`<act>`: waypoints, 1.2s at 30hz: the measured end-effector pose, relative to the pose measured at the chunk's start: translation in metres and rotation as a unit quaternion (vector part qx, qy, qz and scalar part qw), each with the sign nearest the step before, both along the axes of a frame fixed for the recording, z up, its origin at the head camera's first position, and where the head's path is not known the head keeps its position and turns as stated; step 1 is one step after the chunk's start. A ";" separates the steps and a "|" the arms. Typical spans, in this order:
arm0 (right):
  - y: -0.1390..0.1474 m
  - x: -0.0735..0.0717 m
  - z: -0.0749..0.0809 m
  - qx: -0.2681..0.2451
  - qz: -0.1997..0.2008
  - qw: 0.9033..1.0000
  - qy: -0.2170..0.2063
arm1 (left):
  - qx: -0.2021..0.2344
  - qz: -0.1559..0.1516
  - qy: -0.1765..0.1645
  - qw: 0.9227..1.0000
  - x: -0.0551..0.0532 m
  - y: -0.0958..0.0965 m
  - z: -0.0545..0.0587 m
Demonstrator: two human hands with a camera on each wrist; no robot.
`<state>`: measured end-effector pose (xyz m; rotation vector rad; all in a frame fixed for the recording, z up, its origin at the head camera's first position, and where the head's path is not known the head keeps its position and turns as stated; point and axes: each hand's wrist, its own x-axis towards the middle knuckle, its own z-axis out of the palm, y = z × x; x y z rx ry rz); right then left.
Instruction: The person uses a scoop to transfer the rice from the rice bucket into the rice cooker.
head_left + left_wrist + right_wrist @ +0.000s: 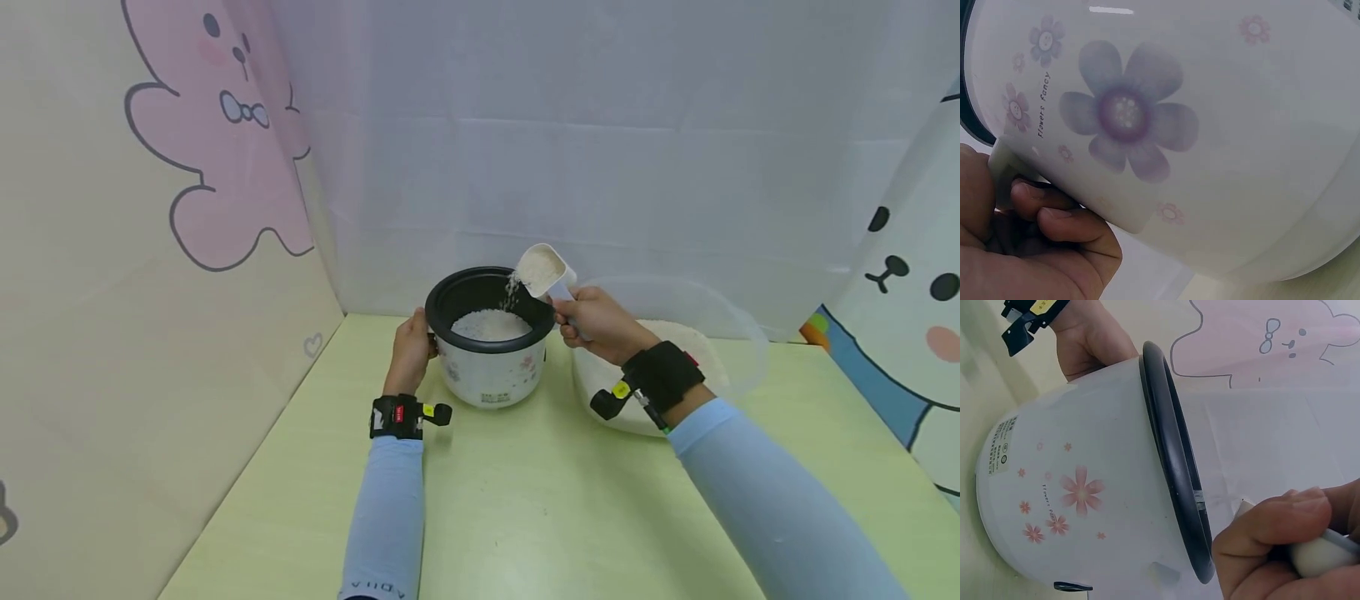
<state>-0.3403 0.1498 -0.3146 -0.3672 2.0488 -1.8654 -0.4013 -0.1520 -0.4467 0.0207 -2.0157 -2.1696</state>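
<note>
A white rice cooker [491, 379] with a flower print and a black rim stands on the table, white rice [487, 326] inside it. My left hand [410, 346] grips the cooker's side handle [1007, 165], fingers curled under it in the left wrist view. Above the cooker's right rim, my right hand [606, 323] holds a white measuring scoop [564, 278] by its handle. The scoop is tilted left, and grains of rice [512, 292] fall from its lip into the pot. In the right wrist view, the curled right fingers [1285, 519] hide most of the scoop.
A translucent tub [756, 346] of rice sits right of the cooker, partly behind my right hand and wrist. The light green table [495, 508] meets a printed wall sheet [247, 350] on the left and a white sheet [420, 167] at the back.
</note>
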 end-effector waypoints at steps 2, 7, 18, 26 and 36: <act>-0.003 0.000 0.000 0.007 -0.005 1.000 0.005 | 0.007 -0.008 -0.003 1.000 0.000 0.000 0.000; -0.009 0.002 0.001 0.034 -0.015 0.999 0.014 | 0.014 -0.020 -0.014 1.000 0.001 0.001 0.000; -0.021 0.003 0.005 0.076 -0.031 0.996 0.038 | 0.013 -0.010 -0.005 1.000 0.001 0.000 -0.001; -0.029 0.002 0.005 0.088 -0.038 0.993 0.067 | 0.016 -0.003 0.013 1.000 0.003 0.001 0.001; -0.043 0.002 0.006 0.111 -0.035 0.989 0.094 | 0.017 -0.006 0.008 1.000 0.001 0.002 0.002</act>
